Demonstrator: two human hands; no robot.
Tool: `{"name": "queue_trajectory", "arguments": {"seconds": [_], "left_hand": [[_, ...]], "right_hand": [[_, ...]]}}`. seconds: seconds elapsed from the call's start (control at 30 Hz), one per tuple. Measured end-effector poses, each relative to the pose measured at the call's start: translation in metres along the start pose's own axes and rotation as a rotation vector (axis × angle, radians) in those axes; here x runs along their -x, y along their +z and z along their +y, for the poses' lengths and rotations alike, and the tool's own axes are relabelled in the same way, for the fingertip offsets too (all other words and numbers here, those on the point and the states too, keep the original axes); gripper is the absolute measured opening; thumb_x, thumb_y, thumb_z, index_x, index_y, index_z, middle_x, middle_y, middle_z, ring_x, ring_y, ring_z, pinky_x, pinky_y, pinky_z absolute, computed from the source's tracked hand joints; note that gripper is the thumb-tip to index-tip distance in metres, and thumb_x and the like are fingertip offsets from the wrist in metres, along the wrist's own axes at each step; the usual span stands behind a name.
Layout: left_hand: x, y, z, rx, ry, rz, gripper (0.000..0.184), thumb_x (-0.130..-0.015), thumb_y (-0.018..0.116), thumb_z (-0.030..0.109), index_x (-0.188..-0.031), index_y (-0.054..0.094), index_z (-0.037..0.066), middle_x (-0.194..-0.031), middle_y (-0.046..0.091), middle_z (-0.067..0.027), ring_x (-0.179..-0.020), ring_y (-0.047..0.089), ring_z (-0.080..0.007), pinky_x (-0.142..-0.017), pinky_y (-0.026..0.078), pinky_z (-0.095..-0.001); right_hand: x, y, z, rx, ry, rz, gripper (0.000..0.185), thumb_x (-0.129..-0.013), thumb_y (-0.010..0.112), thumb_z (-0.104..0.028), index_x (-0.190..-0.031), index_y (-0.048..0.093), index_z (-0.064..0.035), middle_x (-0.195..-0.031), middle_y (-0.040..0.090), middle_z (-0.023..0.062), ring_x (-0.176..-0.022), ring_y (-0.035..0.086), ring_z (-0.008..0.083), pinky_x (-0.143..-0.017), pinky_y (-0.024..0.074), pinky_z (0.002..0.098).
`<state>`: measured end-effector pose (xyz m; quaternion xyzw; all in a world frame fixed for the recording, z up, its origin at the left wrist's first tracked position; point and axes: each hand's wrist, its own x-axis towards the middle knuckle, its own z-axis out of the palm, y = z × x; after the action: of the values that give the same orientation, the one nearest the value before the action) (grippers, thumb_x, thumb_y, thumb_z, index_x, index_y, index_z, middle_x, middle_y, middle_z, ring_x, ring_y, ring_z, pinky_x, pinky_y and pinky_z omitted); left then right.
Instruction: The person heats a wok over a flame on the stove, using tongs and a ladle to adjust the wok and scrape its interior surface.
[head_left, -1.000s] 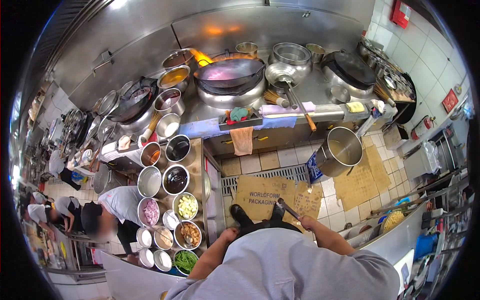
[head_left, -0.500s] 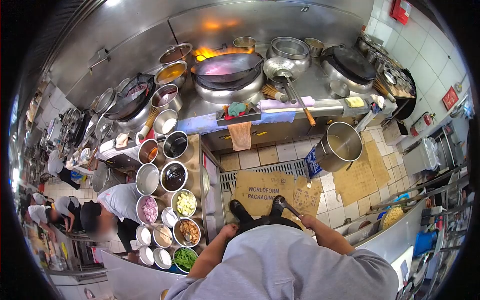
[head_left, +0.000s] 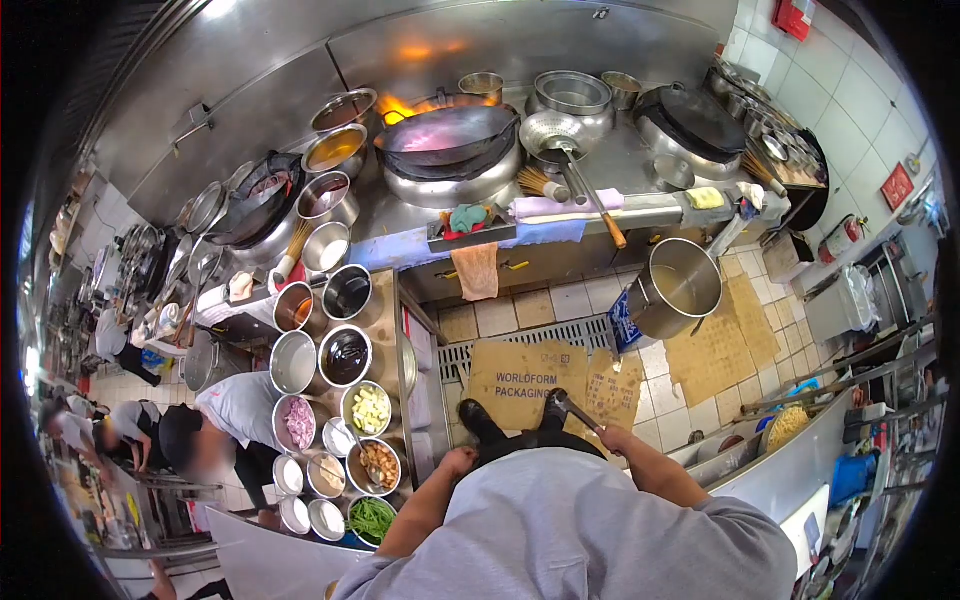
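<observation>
My right hand [head_left: 616,439] is closed round the end of a long dark metal utensil [head_left: 580,411], which points forward and left over my shoe. At my waist on the left, my left hand [head_left: 459,461] is curled; whether it holds anything is too small to tell. A wok [head_left: 450,137] sits on the burner ahead, with orange flame behind its left edge and a pinkish glow inside. To its right a perforated strainer [head_left: 553,132] rests with its wooden handle toward me. Bowls of green vegetables [head_left: 371,519] and browned pieces [head_left: 378,465] stand left of my left hand.
A tall pot [head_left: 679,286] stands at the right, in front of the stove. Flattened cardboard [head_left: 528,382] lies under my feet beside a floor grate [head_left: 455,362]. A co-worker [head_left: 238,418] bends beyond the bowls on the left. A metal counter [head_left: 780,470] is at my right.
The flame spread along the wok's back edge half a second ago and is smaller now. The view has shifted slightly, while both my hands stay in nearly the same place.
</observation>
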<state>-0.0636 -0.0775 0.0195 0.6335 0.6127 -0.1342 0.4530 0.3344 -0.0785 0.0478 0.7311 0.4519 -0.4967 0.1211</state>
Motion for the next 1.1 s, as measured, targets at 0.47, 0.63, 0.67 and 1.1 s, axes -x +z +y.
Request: {"name": "queue_trajectory", "arguments": {"seconds": [0.47,0.63,0.67,1.1], "left_hand": [[0.005,-0.002,0.004,0.024,0.013,0.048,0.028,-0.075,0.041,0.03,-0.091,0.056,0.012,-0.097,0.053,-0.0117,-0.092,0.05,-0.0276,-0.079,0.039,-0.0347],[0.005,-0.003,0.005,0.032,0.007,0.035,0.03,-0.076,0.041,0.032,-0.092,0.056,0.013,-0.098,0.053,-0.0118,-0.092,0.049,-0.0275,-0.079,0.039,-0.0347],[0.003,-0.002,0.003,0.019,0.011,0.026,0.03,-0.076,0.04,0.033,-0.093,0.055,0.013,-0.098,0.053,-0.0118,-0.093,0.049,-0.0276,-0.079,0.039,-0.0347],[-0.003,0.002,-0.003,-0.024,0.109,0.09,0.029,-0.077,0.041,0.031,-0.084,0.057,0.008,-0.084,0.058,-0.0107,-0.077,0.055,-0.0261,-0.068,0.043,-0.0334]], "right_hand": [[0.007,-0.003,-0.001,-0.018,0.019,-0.031,0.054,-0.083,0.027,-0.043,-0.056,0.046,0.0005,-0.041,0.04,0.0098,-0.032,0.042,0.0201,-0.034,0.036,0.0326],[-0.001,-0.001,0.001,0.099,-0.035,-0.03,0.057,-0.083,0.026,-0.043,-0.055,0.047,0.0017,-0.042,0.043,0.0111,-0.034,0.045,0.0217,-0.036,0.0382,0.0336],[-0.003,-0.001,0.001,0.099,-0.035,-0.029,0.057,-0.083,0.026,-0.043,-0.055,0.047,0.0017,-0.042,0.043,0.0111,-0.034,0.045,0.0217,-0.036,0.0382,0.0336],[0.009,-0.003,-0.004,0.033,0.008,-0.016,0.056,-0.081,0.03,-0.045,-0.062,0.051,0.004,-0.047,0.047,0.0129,-0.036,0.047,0.0223,-0.038,0.0388,0.0341]]}}
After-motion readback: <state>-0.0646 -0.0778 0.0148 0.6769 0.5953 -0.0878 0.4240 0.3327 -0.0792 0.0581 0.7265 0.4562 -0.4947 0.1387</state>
